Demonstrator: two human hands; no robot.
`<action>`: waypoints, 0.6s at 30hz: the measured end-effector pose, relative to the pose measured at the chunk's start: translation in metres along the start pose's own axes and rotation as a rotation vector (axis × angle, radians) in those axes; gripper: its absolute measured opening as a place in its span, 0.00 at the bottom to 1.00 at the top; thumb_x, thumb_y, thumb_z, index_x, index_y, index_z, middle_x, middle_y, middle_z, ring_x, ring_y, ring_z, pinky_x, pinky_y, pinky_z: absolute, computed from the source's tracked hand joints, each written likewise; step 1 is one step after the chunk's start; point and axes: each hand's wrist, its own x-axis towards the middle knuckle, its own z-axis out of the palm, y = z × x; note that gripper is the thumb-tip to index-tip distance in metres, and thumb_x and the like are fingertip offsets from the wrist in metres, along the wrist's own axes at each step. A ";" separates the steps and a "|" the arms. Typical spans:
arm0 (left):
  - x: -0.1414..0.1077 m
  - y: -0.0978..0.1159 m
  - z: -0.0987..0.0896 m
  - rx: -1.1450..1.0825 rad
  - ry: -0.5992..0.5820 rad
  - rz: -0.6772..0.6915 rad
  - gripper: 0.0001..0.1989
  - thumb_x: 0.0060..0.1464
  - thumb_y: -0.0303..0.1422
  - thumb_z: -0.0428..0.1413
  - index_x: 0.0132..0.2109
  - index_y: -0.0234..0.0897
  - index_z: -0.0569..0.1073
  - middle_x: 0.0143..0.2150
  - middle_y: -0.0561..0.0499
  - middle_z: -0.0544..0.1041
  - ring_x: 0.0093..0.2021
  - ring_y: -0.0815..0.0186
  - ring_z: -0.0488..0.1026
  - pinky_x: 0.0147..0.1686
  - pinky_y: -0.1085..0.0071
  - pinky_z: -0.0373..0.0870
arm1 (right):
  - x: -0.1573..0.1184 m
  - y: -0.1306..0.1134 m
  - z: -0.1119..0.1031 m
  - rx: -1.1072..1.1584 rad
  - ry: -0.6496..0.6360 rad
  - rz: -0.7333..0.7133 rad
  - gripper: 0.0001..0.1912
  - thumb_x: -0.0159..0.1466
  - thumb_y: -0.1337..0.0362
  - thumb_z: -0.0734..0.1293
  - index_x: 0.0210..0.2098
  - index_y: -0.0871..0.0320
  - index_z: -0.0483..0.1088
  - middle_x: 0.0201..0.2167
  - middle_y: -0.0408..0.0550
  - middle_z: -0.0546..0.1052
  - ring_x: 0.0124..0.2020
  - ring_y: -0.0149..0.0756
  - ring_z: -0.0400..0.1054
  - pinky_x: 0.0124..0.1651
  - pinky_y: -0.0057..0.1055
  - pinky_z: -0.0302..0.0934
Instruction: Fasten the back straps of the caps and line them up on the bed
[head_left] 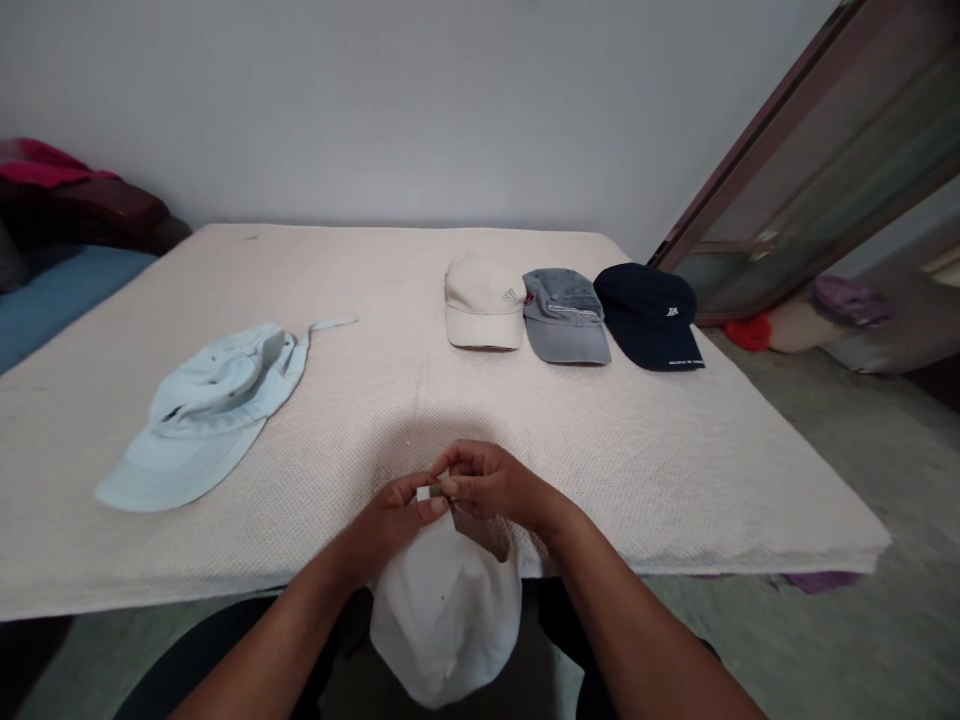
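A white cap (446,610) hangs at the table's front edge, its back strap pinched between both hands. My left hand (401,515) is closed on the strap's white end. My right hand (484,485) grips the strap and its small metallic-looking buckle from the other side, fingers curled. A light blue cap (210,410) lies on its side at the left, its strap stretched out. Further back at the right, a cream cap (484,300), a grey cap (566,315) and a navy cap (649,315) sit side by side, brims toward me.
The caps lie on a table or bed with a pale textured cover (360,260), against a grey wall. At the left are a blue surface (67,290) and pink cloth (49,163). A framed glass door (810,190) and floor items stand at the right.
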 end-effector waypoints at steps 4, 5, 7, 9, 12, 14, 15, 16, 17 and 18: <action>-0.003 0.004 -0.002 -0.098 0.036 0.015 0.12 0.46 0.37 0.62 0.36 0.36 0.72 0.27 0.53 0.73 0.24 0.71 0.68 0.26 0.75 0.62 | -0.008 0.000 -0.005 0.032 -0.005 0.030 0.12 0.59 0.57 0.67 0.34 0.61 0.67 0.19 0.38 0.66 0.16 0.21 0.55 0.18 0.20 0.48; -0.004 0.005 -0.003 -0.098 0.039 0.020 0.12 0.46 0.37 0.62 0.34 0.36 0.71 0.26 0.54 0.72 0.23 0.72 0.67 0.25 0.75 0.61 | -0.010 0.000 -0.006 0.043 -0.002 0.034 0.12 0.59 0.57 0.67 0.33 0.61 0.67 0.18 0.37 0.66 0.16 0.21 0.55 0.18 0.20 0.48; -0.005 0.007 -0.004 -0.069 0.022 0.027 0.11 0.46 0.36 0.63 0.34 0.36 0.70 0.26 0.55 0.71 0.22 0.73 0.65 0.24 0.76 0.59 | -0.013 0.001 -0.007 0.079 0.014 0.040 0.12 0.56 0.59 0.69 0.31 0.60 0.67 0.18 0.36 0.64 0.15 0.20 0.54 0.17 0.20 0.47; -0.005 0.007 -0.004 -0.021 0.003 0.032 0.10 0.46 0.36 0.62 0.33 0.36 0.70 0.25 0.56 0.69 0.22 0.74 0.63 0.24 0.77 0.57 | -0.014 0.000 -0.006 0.103 0.034 0.046 0.11 0.55 0.60 0.70 0.30 0.60 0.66 0.17 0.35 0.63 0.15 0.20 0.52 0.17 0.20 0.45; -0.005 0.006 -0.003 0.019 -0.002 0.033 0.10 0.46 0.35 0.62 0.32 0.36 0.71 0.24 0.57 0.68 0.21 0.75 0.62 0.24 0.77 0.56 | -0.013 -0.003 -0.005 0.059 0.056 0.055 0.10 0.55 0.61 0.70 0.28 0.60 0.67 0.16 0.35 0.62 0.15 0.20 0.51 0.16 0.20 0.45; -0.005 0.005 -0.003 0.001 0.002 0.012 0.09 0.46 0.36 0.62 0.32 0.36 0.72 0.24 0.56 0.69 0.22 0.74 0.63 0.24 0.77 0.58 | -0.012 -0.004 -0.004 -0.014 0.083 0.051 0.09 0.54 0.63 0.70 0.27 0.61 0.67 0.16 0.35 0.62 0.15 0.20 0.50 0.17 0.21 0.44; -0.005 0.005 -0.002 -0.020 0.007 -0.004 0.09 0.46 0.36 0.62 0.33 0.36 0.73 0.25 0.55 0.70 0.23 0.73 0.64 0.25 0.76 0.59 | -0.012 -0.005 -0.004 -0.052 0.099 0.046 0.08 0.55 0.63 0.70 0.27 0.61 0.67 0.16 0.35 0.62 0.15 0.20 0.51 0.17 0.20 0.45; -0.006 0.004 -0.002 -0.041 0.011 -0.019 0.09 0.46 0.36 0.62 0.33 0.36 0.74 0.26 0.55 0.72 0.23 0.73 0.65 0.26 0.76 0.60 | -0.012 -0.005 -0.003 -0.081 0.110 0.042 0.08 0.55 0.63 0.69 0.27 0.61 0.67 0.15 0.35 0.61 0.15 0.20 0.51 0.17 0.20 0.45; -0.006 0.004 -0.002 -0.058 0.014 -0.027 0.09 0.46 0.36 0.62 0.34 0.36 0.75 0.27 0.54 0.73 0.23 0.72 0.66 0.26 0.76 0.61 | -0.012 -0.006 -0.003 -0.095 0.112 0.040 0.08 0.55 0.63 0.69 0.27 0.61 0.67 0.15 0.35 0.61 0.15 0.20 0.51 0.18 0.20 0.45; -0.006 0.003 -0.002 -0.066 0.014 -0.028 0.09 0.46 0.36 0.62 0.34 0.36 0.75 0.27 0.54 0.73 0.23 0.72 0.67 0.26 0.76 0.61 | -0.012 -0.006 -0.003 -0.096 0.104 0.040 0.08 0.55 0.63 0.69 0.27 0.61 0.67 0.16 0.35 0.61 0.15 0.20 0.51 0.18 0.20 0.45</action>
